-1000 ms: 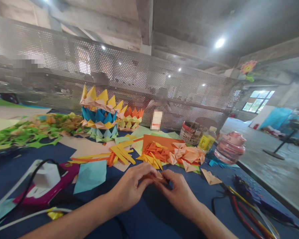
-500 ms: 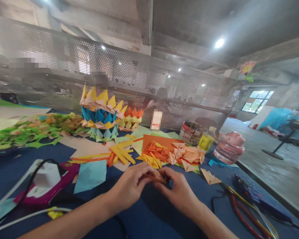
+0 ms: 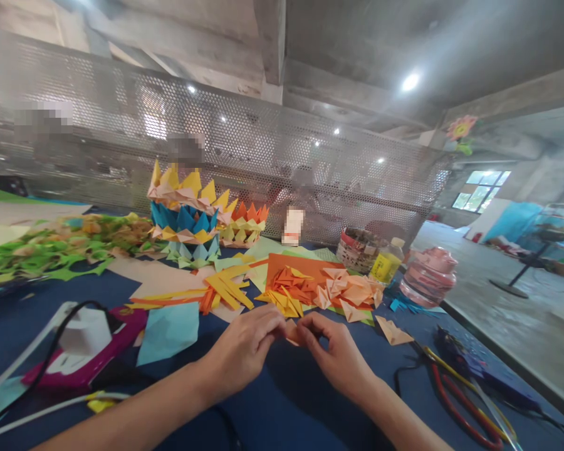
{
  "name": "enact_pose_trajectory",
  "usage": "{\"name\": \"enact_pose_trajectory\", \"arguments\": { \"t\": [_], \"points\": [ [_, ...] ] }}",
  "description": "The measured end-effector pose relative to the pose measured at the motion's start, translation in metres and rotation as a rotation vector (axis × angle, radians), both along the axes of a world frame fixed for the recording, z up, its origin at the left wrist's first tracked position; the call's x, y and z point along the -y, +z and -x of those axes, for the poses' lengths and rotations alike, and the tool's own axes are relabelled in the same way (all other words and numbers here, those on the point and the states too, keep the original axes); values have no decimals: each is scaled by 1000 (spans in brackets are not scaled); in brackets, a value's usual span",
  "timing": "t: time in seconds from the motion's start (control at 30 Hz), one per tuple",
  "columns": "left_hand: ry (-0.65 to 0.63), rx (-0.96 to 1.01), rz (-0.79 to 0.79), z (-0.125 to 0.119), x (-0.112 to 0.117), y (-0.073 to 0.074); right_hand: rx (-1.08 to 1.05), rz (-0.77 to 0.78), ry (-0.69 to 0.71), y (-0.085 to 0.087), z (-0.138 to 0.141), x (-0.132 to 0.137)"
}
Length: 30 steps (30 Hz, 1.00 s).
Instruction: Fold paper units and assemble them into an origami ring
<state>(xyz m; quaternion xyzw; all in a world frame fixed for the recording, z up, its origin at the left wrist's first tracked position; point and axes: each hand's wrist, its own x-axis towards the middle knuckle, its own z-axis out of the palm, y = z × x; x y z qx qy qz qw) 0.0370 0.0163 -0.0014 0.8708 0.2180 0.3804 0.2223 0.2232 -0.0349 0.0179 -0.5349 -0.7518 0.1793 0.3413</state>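
Between my two hands is a small peach paper piece (image 3: 292, 333), folded, with much of it hidden behind my fingers. My right hand (image 3: 336, 351) pinches its right side between thumb and forefinger. My left hand (image 3: 249, 344) has its fingers closed at the left edge of the same piece. Just beyond lie yellow folded paper pieces (image 3: 286, 303), orange ones (image 3: 294, 282) and a heap of peach ones (image 3: 345, 289). A single peach folded triangle (image 3: 393, 331) rests to the right of my right hand.
Layered paper crowns (image 3: 185, 213) stand at the back. Yellow strips (image 3: 228, 285) and a light blue sheet (image 3: 169, 332) lie left, near a magenta power strip (image 3: 42, 374). On the right are a pink bottle (image 3: 428, 275), red-handled scissors (image 3: 455, 401) and a blue tool (image 3: 491, 376) with a cord.
My fingers have drawn slightly apart, and more of the peach paper shows between them. The view has shifted a little, so the table things sit slightly further left.
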Motion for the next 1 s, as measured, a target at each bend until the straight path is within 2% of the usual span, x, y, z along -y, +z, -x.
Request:
{"name": "enact_pose_trajectory", "arguments": {
  "t": [0.17,0.3,0.37,0.47,0.57,0.67,0.73,0.83,1.0],
  "points": [
    [19,-12,3,0,-2,-3,33,-48,-66,12,-6,8],
    [38,-10,5,0,-5,-5,146,-162,-175,32,-35,38],
    [35,-9,-1,0,-6,-6,252,-195,-264,40,-65,56],
    [53,-24,-15,1,-5,-5,465,-189,-462,44,-132,84],
    [82,-25,-24,1,-3,-4,696,-62,-627,36,-205,105],
    [79,-22,-36,1,-1,-3,837,83,-737,23,-252,119],
    [75,-29,-39,1,0,-2,875,143,-770,14,-265,122],
    [66,-27,-43,2,0,-2,873,172,-806,8,-266,121],
    [40,-19,-40,2,-2,-2,763,55,-820,7,-265,121]
  ]
}}
